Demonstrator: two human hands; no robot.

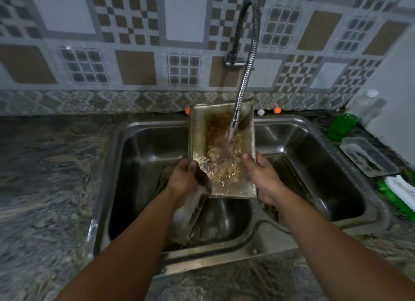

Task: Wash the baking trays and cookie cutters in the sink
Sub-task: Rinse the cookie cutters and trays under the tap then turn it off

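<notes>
The baking tray (221, 152) is a rectangular metal pan with raised walls, a tarnished golden surface and brown baked-on residue. It is held tilted above the sink (303, 147), over the divider between the two basins. The sink is polished stainless steel with rounded corners, set in a mottled stone countertop (51, 165). A flexible coiled-metal faucet hose (246, 60) arcs from the tiled wall; its nozzle discharges water onto the tray's inner surface, where the water spreads in a rippled sheet.

The left hand (187, 179) grips the tray's near-left edge, fingers curled round the rim. The right hand (263, 179) grasps the near-right edge, thumb on the rim, fingers beneath. A second tray (190, 217), soiled, leans inside the left basin. A green bottle (340, 126) and a clear plastic container (368, 156) stand on the countertop, right of the sink.
</notes>
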